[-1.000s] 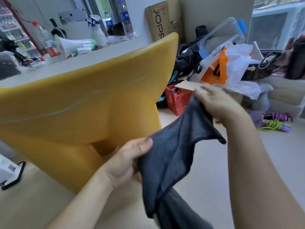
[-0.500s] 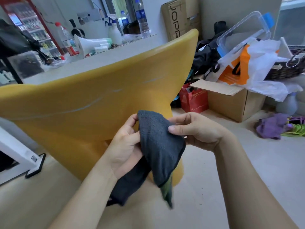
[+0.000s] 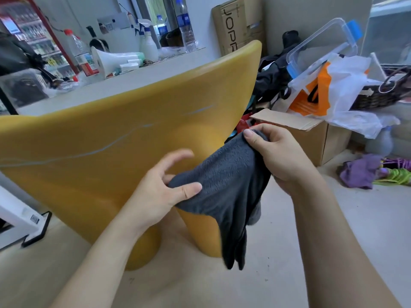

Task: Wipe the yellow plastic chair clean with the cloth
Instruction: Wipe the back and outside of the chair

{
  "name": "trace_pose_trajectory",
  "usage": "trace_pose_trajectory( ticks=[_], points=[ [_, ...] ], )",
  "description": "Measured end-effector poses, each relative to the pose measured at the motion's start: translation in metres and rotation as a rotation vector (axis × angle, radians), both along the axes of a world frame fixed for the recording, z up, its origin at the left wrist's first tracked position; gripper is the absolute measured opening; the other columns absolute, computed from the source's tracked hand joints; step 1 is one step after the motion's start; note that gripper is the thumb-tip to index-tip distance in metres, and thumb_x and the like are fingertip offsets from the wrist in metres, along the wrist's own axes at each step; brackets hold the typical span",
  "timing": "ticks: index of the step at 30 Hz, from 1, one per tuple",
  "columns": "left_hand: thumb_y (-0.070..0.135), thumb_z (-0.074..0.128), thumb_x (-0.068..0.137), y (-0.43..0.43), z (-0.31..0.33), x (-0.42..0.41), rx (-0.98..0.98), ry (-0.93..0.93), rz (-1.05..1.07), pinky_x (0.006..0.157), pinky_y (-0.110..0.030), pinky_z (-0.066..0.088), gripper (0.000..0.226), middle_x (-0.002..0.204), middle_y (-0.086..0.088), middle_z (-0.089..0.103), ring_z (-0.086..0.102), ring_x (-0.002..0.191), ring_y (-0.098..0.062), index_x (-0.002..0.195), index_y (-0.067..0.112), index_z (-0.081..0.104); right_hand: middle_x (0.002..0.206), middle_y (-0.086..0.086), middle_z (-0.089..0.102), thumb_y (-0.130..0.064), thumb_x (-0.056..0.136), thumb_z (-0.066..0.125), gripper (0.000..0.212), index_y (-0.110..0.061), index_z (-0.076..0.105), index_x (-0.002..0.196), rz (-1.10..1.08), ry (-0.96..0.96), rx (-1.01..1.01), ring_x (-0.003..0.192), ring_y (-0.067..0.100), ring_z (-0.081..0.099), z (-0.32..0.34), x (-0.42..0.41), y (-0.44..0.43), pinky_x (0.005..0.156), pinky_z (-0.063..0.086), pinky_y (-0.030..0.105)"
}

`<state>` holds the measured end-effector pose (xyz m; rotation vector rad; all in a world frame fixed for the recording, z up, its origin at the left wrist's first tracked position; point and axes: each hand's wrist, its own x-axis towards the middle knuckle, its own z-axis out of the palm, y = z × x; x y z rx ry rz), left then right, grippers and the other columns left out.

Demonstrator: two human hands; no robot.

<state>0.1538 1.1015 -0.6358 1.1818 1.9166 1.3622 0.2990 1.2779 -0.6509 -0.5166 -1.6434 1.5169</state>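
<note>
Both hands hold the grey cloth [image 3: 226,174]: right hand [image 3: 278,156] fingers [image 3: 251,135] clamp it; left hand [image 3: 160,192] pinches an edge.

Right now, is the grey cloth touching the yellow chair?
Cannot tell. In the head view the cloth, held by both hands, hangs across the chair, hiding any contact or gap.

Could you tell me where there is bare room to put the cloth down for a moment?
The floor between the yellow chair and the cardboard box looks bare. The counter behind the chair has a free strip. Right of the box is crowded.
</note>
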Motion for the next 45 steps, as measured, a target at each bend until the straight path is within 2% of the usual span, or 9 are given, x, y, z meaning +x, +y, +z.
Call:
trace_pose_trajectory(
  ticks=[5, 14, 20, 23, 29, 34, 36, 38, 45],
  points=[
    [0.032, 0.084, 0.064, -0.006, -0.002, 0.003, -0.316, 0.031, -0.280, 0.068, -0.021, 0.045, 0.021, 0.076, 0.010, 0.067, 0.060, 0.072, -0.006, 0.076, 0.017, 0.075, 0.081, 0.004, 0.058, -0.030, 0.084, 0.073, 0.024, -0.019, 0.052, 0.087, 0.057, 0.102, -0.238, 0.075, 0.020, 0.055, 0.002, -0.013, -0.009, 0.070, 0.043, 0.036],
    [-0.004, 0.065, 0.062, -0.009, 0.017, 0.017, 0.150, -0.321, -0.516, 0.072, -0.030, 0.052, 0.042, 0.093, -0.012, 0.067, 0.065, 0.084, -0.024, 0.102, 0.006, 0.062, 0.059, 0.001, 0.044, -0.040, 0.081, 0.074, 0.040, -0.015, 0.050, 0.061, -0.065, -0.145, -0.114, 0.054, 0.012, 0.036, -0.030, -0.023, -0.006, 0.052, 0.028, 0.027],
    [-0.008, 0.064, 0.061, -0.004, 0.027, 0.011, 0.510, -0.575, -0.315, 0.073, -0.031, 0.055, 0.052, 0.093, -0.016, 0.066, 0.066, 0.085, -0.027, 0.110, -0.002, 0.048, 0.098, 0.002, 0.072, -0.078, 0.075, 0.051, 0.078, -0.007, 0.071, 0.102, 0.620, -0.234, -0.135, 0.090, 0.023, 0.064, -0.026, -0.020, -0.016, 0.086, 0.050, 0.032],
    [-0.014, 0.054, 0.065, -0.005, 0.031, -0.002, 0.534, -0.551, -0.151, 0.076, -0.034, 0.054, 0.048, 0.095, -0.017, 0.063, 0.063, 0.089, -0.028, 0.111, 0.000, 0.050, 0.099, 0.000, 0.071, -0.028, 0.070, 0.082, 0.043, -0.007, 0.068, 0.105, 0.930, -0.300, 0.089, 0.094, 0.015, 0.066, -0.014, -0.011, -0.020, 0.082, 0.050, 0.025],
    [-0.001, 0.065, 0.075, 0.000, -0.006, -0.015, 0.121, -0.352, 0.311, 0.053, -0.029, 0.051, 0.028, 0.081, -0.011, 0.062, 0.061, 0.066, -0.023, 0.096, 0.014, 0.056, 0.111, 0.012, 0.064, -0.025, 0.073, 0.077, 0.036, 0.000, 0.071, 0.098, 0.710, -0.288, 0.187, 0.104, 0.023, 0.064, 0.002, -0.003, -0.015, 0.097, 0.051, 0.043],
    [0.006, 0.068, 0.080, 0.010, -0.023, 0.002, 0.119, 0.179, 0.339, 0.075, -0.023, 0.047, 0.034, 0.098, 0.001, 0.060, 0.058, 0.085, -0.007, 0.096, 0.034, 0.058, 0.094, 0.017, 0.067, -0.022, 0.083, 0.067, 0.035, 0.009, 0.066, 0.101, 0.545, 0.036, -0.192, 0.081, 0.024, 0.066, -0.010, -0.016, -0.029, 0.072, 0.055, 0.032],
    [0.026, 0.056, 0.093, 0.008, -0.012, 0.011, 0.246, -0.175, 0.085, 0.077, -0.028, 0.049, 0.016, 0.106, -0.003, 0.068, 0.063, 0.092, -0.010, 0.104, 0.021, 0.066, 0.079, 0.014, 0.068, -0.022, 0.088, 0.066, 0.029, 0.006, 0.068, 0.092, 0.323, 0.051, -0.227, 0.069, 0.019, 0.064, -0.008, -0.022, -0.033, 0.064, 0.051, 0.029],
    [0.051, 0.056, 0.086, 0.007, -0.006, 0.021, 0.145, -0.496, -0.135, 0.085, -0.037, 0.052, 0.050, 0.118, -0.003, 0.066, 0.064, 0.102, -0.017, 0.125, 0.020, 0.056, 0.066, 0.003, 0.060, -0.034, 0.091, 0.061, 0.039, 0.003, 0.065, 0.079, 0.057, -0.013, -0.077, 0.062, 0.012, 0.056, -0.005, -0.032, -0.037, 0.062, 0.044, 0.030],
    [0.002, 0.075, 0.063, 0.021, -0.013, 0.029, 0.339, -0.279, 0.319, 0.076, -0.038, 0.057, 0.063, 0.101, -0.008, 0.070, 0.070, 0.089, -0.020, 0.115, 0.028, 0.049, 0.114, 0.000, 0.048, -0.073, 0.062, 0.070, 0.062, -0.038, 0.040, 0.102, 0.149, -0.118, -0.191, 0.098, 0.014, 0.058, -0.004, -0.036, -0.037, 0.077, 0.053, 0.035]
  ],
)
